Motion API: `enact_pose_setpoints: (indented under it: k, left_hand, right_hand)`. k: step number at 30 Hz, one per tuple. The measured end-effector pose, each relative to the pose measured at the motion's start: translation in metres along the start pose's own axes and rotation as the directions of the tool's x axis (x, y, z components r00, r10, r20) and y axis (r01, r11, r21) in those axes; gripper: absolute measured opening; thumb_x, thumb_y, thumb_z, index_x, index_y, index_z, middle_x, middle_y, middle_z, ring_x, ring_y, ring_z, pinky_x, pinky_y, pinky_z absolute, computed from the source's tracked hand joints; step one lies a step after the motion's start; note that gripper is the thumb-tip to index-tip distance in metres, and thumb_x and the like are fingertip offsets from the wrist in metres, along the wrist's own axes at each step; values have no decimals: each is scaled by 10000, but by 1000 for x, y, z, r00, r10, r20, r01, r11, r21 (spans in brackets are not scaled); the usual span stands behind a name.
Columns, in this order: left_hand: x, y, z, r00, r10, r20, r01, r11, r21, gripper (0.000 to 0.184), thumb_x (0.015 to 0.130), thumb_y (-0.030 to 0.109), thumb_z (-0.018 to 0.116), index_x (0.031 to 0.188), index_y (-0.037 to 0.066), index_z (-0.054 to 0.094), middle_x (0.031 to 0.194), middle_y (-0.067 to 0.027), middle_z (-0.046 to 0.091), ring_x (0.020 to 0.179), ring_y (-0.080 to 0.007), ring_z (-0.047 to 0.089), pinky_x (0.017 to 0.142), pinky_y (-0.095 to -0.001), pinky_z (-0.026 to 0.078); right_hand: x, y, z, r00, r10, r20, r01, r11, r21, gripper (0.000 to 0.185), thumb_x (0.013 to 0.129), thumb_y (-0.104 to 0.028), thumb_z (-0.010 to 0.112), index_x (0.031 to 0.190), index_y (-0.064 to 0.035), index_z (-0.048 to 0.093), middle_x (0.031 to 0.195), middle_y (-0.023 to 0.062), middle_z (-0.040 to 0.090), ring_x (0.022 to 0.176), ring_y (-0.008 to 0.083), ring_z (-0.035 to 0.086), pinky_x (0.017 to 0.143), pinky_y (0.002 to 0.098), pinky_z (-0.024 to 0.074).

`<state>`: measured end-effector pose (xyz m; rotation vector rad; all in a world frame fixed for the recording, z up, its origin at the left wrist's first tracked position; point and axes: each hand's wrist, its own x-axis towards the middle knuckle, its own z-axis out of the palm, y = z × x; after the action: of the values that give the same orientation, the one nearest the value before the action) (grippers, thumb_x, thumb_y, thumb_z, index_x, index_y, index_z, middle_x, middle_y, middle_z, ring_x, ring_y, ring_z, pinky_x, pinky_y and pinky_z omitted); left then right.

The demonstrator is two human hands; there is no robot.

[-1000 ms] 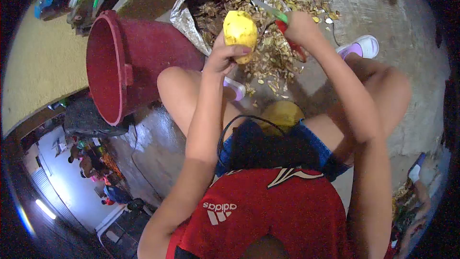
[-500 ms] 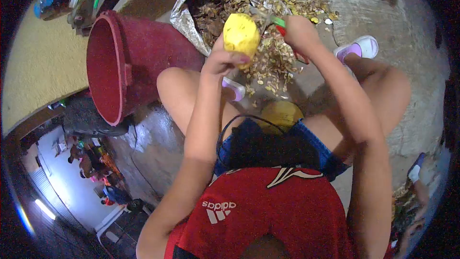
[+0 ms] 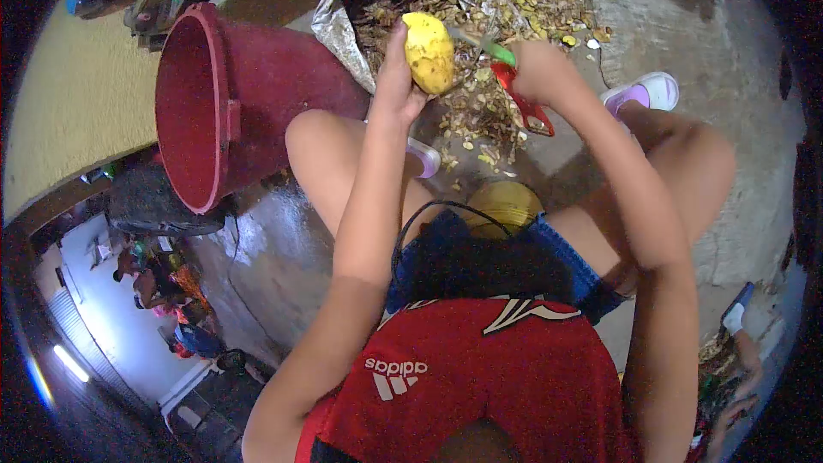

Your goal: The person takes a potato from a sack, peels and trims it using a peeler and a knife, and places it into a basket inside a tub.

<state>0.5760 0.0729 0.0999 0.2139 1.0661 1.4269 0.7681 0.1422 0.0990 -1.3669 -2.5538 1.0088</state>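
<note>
My left hand [image 3: 396, 81] is closed around a peeled yellow fruit or tuber [image 3: 429, 53] with brown specks; its exact kind I cannot tell. The thumb lies along its left side. My right hand [image 3: 543, 75] grips a green-handled knife [image 3: 499, 52], its blurred blade pointing left near the yellow piece. A red tool with a looped handle [image 3: 525, 103] hangs below the same fist, perhaps held with the knife. Beneath both hands, peelings [image 3: 484, 111] lie scattered on the floor.
An open sack [image 3: 336, 13] of brown peelings lies ahead. A large maroon tub [image 3: 283, 69] rests on its side at left. Between my legs is a yellowish round object [image 3: 506, 203]. People [image 3: 176, 300] are at the lower left, and another person's arm [image 3: 747, 356] at the lower right.
The yellow piece has turned and shifted slightly in my left hand, the thumb now up its left side. More of the red tool shows below my right hand.
</note>
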Motion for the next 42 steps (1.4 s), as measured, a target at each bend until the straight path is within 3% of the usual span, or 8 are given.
enact_pose_setpoints:
  k: [3,9,15,24,29,34,37,42]
  left_hand:
    - [-1,2,-5,996,-68,-61,71,996,51,395,865,406,475,1101,91,497,1020,-84,584,913,-206,585,747,-402,500]
    - [4,-1,-19,988,37,-151,-48,996,-69,367,813,352,566,1052,87,479,1004,-108,579,888,-255,586,748,-439,498]
    - [-5,-1,-14,988,23,-151,-31,998,-51,470,808,430,553,1097,64,497,1049,-128,576,890,-272,602,673,-433,530]
    - [-33,-4,-7,975,-188,117,194,980,-40,512,828,507,497,1135,97,498,1037,-105,593,877,-231,616,660,-366,549]
    - [-39,-16,-10,949,-213,234,229,972,-44,511,847,457,469,1185,74,477,1084,-125,579,912,-257,603,727,-417,529]
    - [-46,-7,-10,840,-242,485,281,960,-7,428,818,285,405,1138,18,501,1048,-156,593,899,-276,609,812,-405,496]
    - [-48,-12,-5,946,-175,271,188,982,-20,408,825,283,408,1115,17,515,1037,-153,598,905,-264,608,834,-381,487]
    - [-48,-18,-3,962,-168,213,170,985,12,392,822,262,537,1139,37,486,1033,-120,592,901,-240,605,802,-380,501]
  right_hand:
    - [-8,-1,3,987,48,155,-33,995,-99,198,611,-80,582,796,-12,593,758,206,604,739,376,589,669,432,470]
    - [-26,1,4,974,71,215,-59,996,-61,222,626,-96,592,833,-16,581,772,215,598,763,367,587,680,430,465]
    - [-47,-7,14,997,-31,65,27,998,60,253,616,-132,625,848,-41,582,771,208,595,749,373,579,669,427,459]
    - [-57,-16,23,999,-13,-37,20,982,187,276,625,-198,634,863,-64,594,750,180,613,701,360,589,663,427,475]
    - [-54,-7,13,997,-77,6,72,954,290,285,616,-206,689,803,-17,585,694,155,607,630,268,587,623,370,457]
    - [-58,-12,5,997,-75,29,69,982,175,308,608,-222,694,807,-12,587,719,172,610,651,291,589,647,381,461]
    - [-58,-15,6,996,-78,35,71,985,159,277,610,-205,654,809,-27,583,721,184,607,679,337,590,665,412,469]
    - [-52,-13,11,998,-48,-28,52,988,145,269,611,-194,631,829,-42,586,731,197,605,707,371,588,679,438,473]
